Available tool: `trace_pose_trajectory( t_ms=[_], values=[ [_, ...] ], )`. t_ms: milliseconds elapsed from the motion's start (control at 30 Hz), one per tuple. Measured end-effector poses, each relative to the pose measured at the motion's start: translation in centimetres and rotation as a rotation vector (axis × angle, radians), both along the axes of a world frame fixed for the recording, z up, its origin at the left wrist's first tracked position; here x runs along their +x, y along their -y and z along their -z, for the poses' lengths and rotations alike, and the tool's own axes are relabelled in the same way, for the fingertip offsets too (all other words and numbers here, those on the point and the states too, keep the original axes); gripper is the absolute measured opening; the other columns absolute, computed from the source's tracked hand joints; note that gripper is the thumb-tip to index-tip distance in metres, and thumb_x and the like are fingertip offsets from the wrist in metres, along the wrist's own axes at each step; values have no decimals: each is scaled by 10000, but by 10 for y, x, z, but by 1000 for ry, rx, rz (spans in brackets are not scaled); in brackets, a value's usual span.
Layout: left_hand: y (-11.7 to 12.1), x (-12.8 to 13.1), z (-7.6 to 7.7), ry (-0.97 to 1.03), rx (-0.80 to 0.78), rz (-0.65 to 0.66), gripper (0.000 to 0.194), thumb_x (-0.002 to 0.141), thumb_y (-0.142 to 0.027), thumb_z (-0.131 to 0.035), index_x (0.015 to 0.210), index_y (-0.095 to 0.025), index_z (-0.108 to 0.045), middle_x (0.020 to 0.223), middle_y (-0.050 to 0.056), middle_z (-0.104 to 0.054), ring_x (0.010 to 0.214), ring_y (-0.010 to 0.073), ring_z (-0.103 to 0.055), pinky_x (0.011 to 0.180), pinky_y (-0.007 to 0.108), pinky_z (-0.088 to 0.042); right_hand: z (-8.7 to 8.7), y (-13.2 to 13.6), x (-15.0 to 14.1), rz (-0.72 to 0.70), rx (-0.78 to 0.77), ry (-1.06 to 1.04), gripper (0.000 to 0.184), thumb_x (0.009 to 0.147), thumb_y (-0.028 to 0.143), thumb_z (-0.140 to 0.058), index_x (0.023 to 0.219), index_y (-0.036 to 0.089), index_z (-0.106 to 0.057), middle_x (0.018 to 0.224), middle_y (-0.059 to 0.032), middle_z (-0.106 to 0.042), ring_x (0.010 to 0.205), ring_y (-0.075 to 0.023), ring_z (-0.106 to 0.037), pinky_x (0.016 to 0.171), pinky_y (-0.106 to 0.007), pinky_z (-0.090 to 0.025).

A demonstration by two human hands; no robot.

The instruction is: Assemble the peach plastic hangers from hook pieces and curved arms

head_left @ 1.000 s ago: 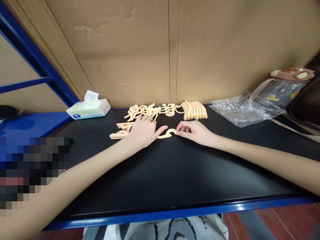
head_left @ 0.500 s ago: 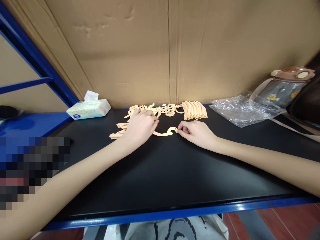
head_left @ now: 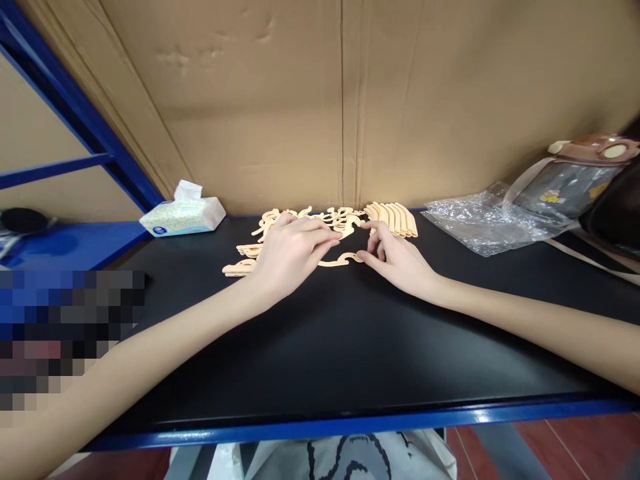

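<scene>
My left hand point(head_left: 300, 253) is closed in a pinch on a flat cream hooked piece point(head_left: 350, 228), held just above the black table. Another cream curved piece with a hooked end point(head_left: 334, 263) lies on the table below it, partly hidden by that hand. My right hand point(head_left: 397, 260) has its thumb and index finger apart. Its thumb is at the hooked end of the lying piece, and its index finger is near the held piece. Several loose cream pieces point(head_left: 270, 220) lie behind my left hand. Small stacks of cream pieces point(head_left: 240, 268) sit at its left.
A neat row of curved cream pieces point(head_left: 395, 219) lies behind my right hand. A tissue box point(head_left: 185, 217) stands at the left. To the right are a crumpled clear plastic bag point(head_left: 475, 217) and a strapped bottle point(head_left: 570, 180). Cardboard point(head_left: 280, 100) stands behind the table.
My left hand has moved right and now holds a hooked piece above the lying one. My right hand's fingers have spread from their pinch at the lying piece's end.
</scene>
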State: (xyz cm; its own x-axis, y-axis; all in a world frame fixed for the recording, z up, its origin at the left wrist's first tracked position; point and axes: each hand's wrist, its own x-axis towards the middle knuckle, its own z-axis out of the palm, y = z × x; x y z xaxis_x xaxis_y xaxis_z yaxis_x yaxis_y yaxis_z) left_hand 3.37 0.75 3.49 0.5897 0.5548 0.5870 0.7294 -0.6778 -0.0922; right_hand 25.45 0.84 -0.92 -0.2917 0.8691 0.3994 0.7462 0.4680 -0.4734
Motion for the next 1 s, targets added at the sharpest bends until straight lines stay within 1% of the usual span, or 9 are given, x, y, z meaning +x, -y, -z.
trace_pose_trajectory(
  t_ms=[133, 233, 300, 367, 433, 533, 633, 733, 1000],
  values=[
    [11, -8, 7, 135, -136, 163, 251, 955, -330, -478, 968, -234, -710, 901, 8, -710, 837, 155, -636, 792, 311, -433, 1, -2, 1, -18, 45, -147, 505, 875, 400, -511, 1321, 232, -344, 1044, -53, -586, 663, -143, -572, 662, -308, -448],
    [14, -16, 13, 281, -289, 226, 217, 929, -320, -524, 959, -210, -710, 901, 19, -700, 813, 141, -637, 748, 266, -478, 1, -4, 1, -89, 79, -162, 279, 886, 364, -518, 1123, 217, -518, 913, -30, -609, 698, -146, -570, 662, -286, -428],
    [12, -20, 17, 311, -326, 234, 208, 928, -302, -526, 969, -201, -702, 912, 23, -692, 813, 135, -637, 734, 244, -489, 1, -5, 1, -119, 90, -153, 160, 885, 339, -530, 951, 202, -579, 824, -18, -611, 694, -143, -562, 660, -279, -414],
    [9, -22, 21, 212, -269, 235, 220, 946, -284, -491, 1005, -197, -685, 924, 30, -683, 835, 142, -625, 749, 251, -486, 1, -7, 2, -129, 83, -162, 140, 876, 325, -548, 887, 194, -594, 815, -19, -615, 685, -141, -556, 655, -277, -412],
    [6, -22, 24, 6, -167, 237, 255, 969, -269, -434, 1073, -191, -653, 919, 43, -675, 848, 161, -609, 749, 273, -477, 1, -7, 2, -137, 78, -154, 137, 870, 320, -559, 869, 191, -605, 821, -23, -621, 682, -142, -555, 659, -279, -415],
    [8, -19, 28, -209, -54, 239, 303, 988, -254, -373, 1194, -168, -579, 890, 55, -656, 831, 176, -592, 711, 280, -464, 2, -6, 3, -150, 127, -80, 144, 885, 317, -553, 892, 191, -621, 819, -20, -630, 687, -143, -558, 740, -304, -407],
    [12, -17, 30, -229, -4, 226, 320, 994, -260, -359, 1241, -151, -531, 889, 56, -646, 807, 172, -587, 700, 277, -454, 2, -4, 2, -173, 185, -17, 169, 904, 330, -537, 960, 195, -622, 852, -20, -642, 702, -145, -570, 817, -328, -378],
    [12, -17, 32, -204, -12, 204, 320, 997, -265, -353, 1243, -160, -529, 896, 55, -649, 794, 169, -583, 698, 279, -449, 1, -2, 1, -179, 201, -20, 180, 910, 327, -529, 1009, 199, -607, 840, -15, -644, 711, -149, -584, 821, -326, -376],
    [1, -23, 36, -91, -144, 197, 349, 1003, -236, -330, 1300, -216, -511, 915, 34, -655, 788, 150, -561, 689, 267, -442, 2, 0, 0, -180, 262, 24, 97, 892, 285, -562, 869, 195, -592, 738, 12, -624, 679, -141, -573, 782, -313, -376]
  ],
)
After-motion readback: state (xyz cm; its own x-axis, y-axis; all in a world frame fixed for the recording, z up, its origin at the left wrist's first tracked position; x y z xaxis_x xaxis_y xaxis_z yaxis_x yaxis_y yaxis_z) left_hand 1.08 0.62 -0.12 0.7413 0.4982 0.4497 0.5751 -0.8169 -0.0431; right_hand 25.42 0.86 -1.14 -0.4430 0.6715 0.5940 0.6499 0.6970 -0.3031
